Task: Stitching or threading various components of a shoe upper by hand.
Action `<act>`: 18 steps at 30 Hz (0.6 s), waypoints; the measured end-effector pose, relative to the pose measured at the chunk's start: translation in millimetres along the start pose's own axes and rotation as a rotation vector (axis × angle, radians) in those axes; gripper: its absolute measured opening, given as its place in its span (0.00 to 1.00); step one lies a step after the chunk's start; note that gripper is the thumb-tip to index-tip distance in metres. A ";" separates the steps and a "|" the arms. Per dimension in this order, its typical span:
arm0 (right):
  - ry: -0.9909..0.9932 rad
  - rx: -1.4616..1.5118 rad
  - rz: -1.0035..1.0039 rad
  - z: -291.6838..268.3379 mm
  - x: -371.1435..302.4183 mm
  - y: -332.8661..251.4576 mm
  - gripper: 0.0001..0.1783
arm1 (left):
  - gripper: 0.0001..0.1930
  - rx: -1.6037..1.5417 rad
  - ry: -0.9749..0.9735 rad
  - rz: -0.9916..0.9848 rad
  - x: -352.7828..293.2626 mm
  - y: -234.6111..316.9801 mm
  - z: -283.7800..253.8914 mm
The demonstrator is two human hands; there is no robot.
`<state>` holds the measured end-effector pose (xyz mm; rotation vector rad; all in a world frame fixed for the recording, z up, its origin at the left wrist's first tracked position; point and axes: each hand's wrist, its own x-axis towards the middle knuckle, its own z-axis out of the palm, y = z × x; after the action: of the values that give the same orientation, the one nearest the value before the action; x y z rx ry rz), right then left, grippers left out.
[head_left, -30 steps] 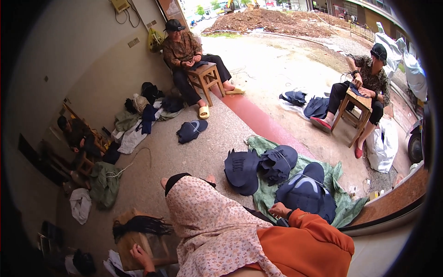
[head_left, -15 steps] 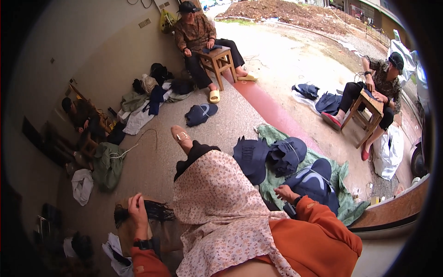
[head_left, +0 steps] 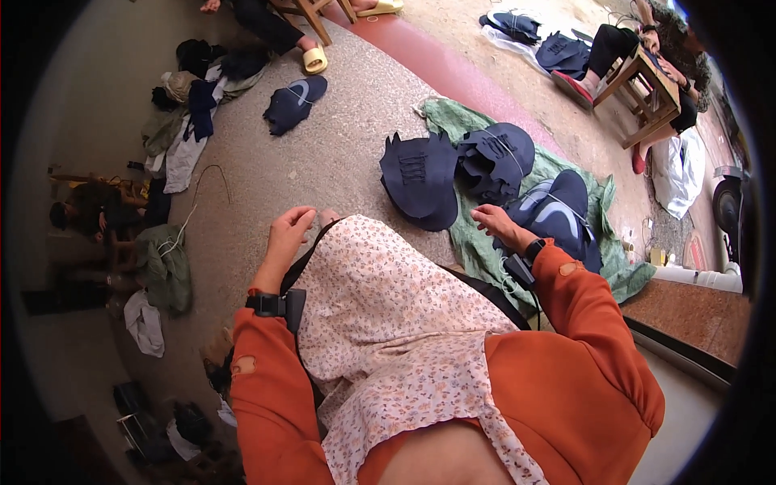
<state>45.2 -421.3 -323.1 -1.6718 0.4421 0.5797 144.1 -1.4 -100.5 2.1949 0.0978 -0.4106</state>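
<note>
Both hands [head_left: 388, 230] hover empty near navy cap pieces [head_left: 420, 179] on green cloth [head_left: 477, 242].

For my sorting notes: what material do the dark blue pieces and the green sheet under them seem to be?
The dark blue pieces look like matte woven cloth, limp with stitched lines. The green sheet seems thin fabric, since it wrinkles and folds; its exact fibre cannot be told.

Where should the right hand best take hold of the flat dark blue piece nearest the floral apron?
Probably at its rounded near edge. The dark blue piece lies flat, partly on the green cloth, its notched edge pointing away. The right hand sits just beside that near edge, so pinching from the wearer's side looks easiest.
</note>
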 end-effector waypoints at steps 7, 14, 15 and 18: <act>-0.053 -0.047 0.067 7.0 37.3 -17.0 0.31 | 0.20 -0.049 -0.345 -0.201 82.5 -36.8 39.1; -0.077 0.003 0.219 8.4 84.4 -35.0 0.39 | 0.24 0.113 -0.823 -0.302 130.5 -72.9 31.8; -0.067 -0.016 0.209 8.8 90.4 -38.1 0.39 | 0.24 0.104 -0.824 -0.303 138.3 -74.9 32.7; -0.073 -0.030 0.200 12.9 105.1 -51.8 0.40 | 0.24 0.057 -0.830 -0.355 159.8 -86.1 45.1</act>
<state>158.0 -396.3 -346.7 -1.6395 0.5534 0.7958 264.6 3.9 -243.3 1.8930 0.0179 -1.4939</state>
